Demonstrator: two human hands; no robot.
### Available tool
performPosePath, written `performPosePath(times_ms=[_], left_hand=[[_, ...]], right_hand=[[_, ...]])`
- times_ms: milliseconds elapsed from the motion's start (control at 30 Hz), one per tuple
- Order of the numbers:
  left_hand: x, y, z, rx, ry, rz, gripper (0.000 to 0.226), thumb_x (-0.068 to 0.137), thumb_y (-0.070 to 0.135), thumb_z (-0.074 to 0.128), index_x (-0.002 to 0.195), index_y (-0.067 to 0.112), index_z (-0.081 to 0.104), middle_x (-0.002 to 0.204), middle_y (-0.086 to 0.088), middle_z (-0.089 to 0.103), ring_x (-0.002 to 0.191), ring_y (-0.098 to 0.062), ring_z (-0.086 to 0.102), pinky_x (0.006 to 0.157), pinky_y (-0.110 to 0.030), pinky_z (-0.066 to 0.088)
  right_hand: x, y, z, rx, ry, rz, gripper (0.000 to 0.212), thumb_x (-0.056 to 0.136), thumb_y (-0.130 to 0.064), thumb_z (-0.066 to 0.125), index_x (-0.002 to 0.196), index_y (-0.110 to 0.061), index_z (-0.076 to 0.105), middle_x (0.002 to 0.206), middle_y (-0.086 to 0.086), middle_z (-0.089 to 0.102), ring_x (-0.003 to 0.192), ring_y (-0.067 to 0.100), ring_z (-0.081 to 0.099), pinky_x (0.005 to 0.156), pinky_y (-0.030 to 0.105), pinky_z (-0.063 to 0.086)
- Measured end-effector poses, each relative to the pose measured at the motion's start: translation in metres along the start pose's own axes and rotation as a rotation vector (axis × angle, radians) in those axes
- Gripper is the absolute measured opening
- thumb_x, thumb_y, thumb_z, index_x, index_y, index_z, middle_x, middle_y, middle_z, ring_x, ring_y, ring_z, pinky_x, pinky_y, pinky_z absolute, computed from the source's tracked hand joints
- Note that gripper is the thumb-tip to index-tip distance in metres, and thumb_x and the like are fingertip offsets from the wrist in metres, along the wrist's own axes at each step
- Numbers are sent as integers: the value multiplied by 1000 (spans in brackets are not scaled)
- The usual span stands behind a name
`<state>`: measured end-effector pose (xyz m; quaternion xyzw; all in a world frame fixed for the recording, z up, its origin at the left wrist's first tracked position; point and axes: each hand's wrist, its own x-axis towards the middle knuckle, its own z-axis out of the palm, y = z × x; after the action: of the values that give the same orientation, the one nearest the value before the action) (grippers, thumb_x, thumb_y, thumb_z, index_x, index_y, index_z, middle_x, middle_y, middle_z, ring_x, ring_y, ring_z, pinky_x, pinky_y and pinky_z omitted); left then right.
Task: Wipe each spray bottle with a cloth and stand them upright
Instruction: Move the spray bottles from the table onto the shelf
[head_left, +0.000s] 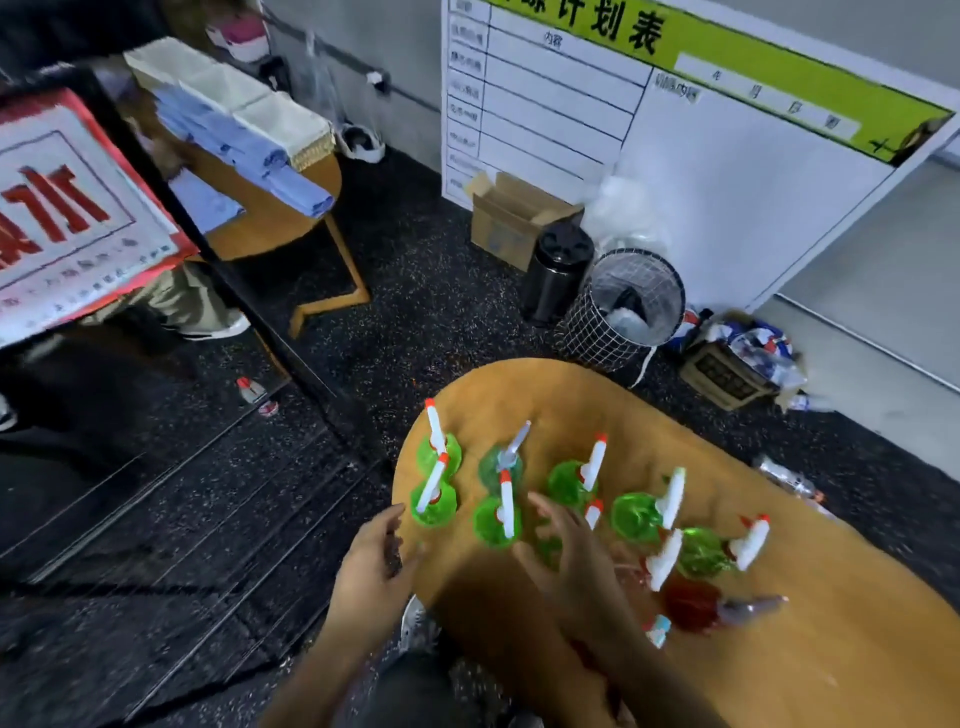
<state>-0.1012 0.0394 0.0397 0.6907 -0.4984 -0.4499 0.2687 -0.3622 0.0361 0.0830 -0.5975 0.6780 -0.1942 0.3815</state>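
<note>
While both hands hover at the near edge of the wooden table (831, 649), the head view shows the right hand (566, 551) out over the cluster of spray bottles (571, 499), fingers spread and holding nothing. Just ahead of its fingertips stands a green bottle (496, 519), long axis upright, nozzle pointing back toward the person. The left hand (371, 564) hangs off the table's left edge, farther away, loosely open and empty, though blur softens it. No cloth shows anywhere. So the right hand looks best placed to reach.
</note>
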Motion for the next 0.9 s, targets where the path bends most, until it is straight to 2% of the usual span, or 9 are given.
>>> performPosePath(times_ms=[100,233,333,400,533,633,733,800,900], left_hand=[[40,-1,0,56,-104,-18,50,98,31,72,145,29,56,131,5,63,112,-12,65,97,-46,59],[78,5,10,63,-193,-55,47,103,25,67,147,18,55,133,3,57,114,-11,59,96,-30,50],[94,3,14,120,-240,-68,52,102,39,65,149,20,52,133,2,57,111,-14,63,95,-38,56],[106,-1,15,152,-294,-79,52,102,42,64,149,24,52,129,4,60,110,-16,67,95,-44,58],[125,-13,20,96,-352,-92,37,102,42,64,136,25,64,119,9,71,105,-11,72,94,-47,60],[134,-15,20,61,-410,-121,26,104,39,63,123,25,72,107,15,76,100,-4,74,91,-39,61],[138,-17,22,59,-429,-129,19,105,37,63,99,22,74,88,19,75,86,-2,73,77,-23,55],[135,-16,24,59,-425,-135,22,105,30,64,84,24,68,73,24,67,72,3,65,66,-13,46],[130,-22,26,28,-391,-136,16,101,37,67,96,24,74,86,15,73,83,-1,69,71,-14,48]], right_hand=[[19,0,14,-29,20,90,60,94,-30,75,149,-29,51,141,-10,55,115,-3,55,97,18,43],[49,4,35,-78,25,229,57,97,-36,70,150,-28,51,144,-7,54,127,8,54,98,21,39],[64,9,49,-96,-10,326,56,99,-44,63,151,-28,49,148,-3,54,132,14,54,105,31,43],[72,13,56,-96,-32,412,58,101,-47,60,153,-27,46,151,-1,51,136,16,52,109,32,41],[83,15,66,-94,-52,502,51,103,-45,58,150,-26,51,142,-2,55,123,17,58,90,26,38],[88,15,74,-54,-48,524,30,102,-36,59,129,-25,64,117,-2,58,103,16,60,81,29,41],[92,17,79,-53,-63,562,8,102,-30,60,105,-22,62,106,-2,54,97,18,58,77,30,41],[95,20,81,-44,-44,574,12,102,-30,61,108,-20,64,108,-1,55,99,18,57,80,31,40],[96,25,83,-26,-25,578,27,102,-33,62,122,-16,68,116,1,59,106,21,60,85,33,44]])
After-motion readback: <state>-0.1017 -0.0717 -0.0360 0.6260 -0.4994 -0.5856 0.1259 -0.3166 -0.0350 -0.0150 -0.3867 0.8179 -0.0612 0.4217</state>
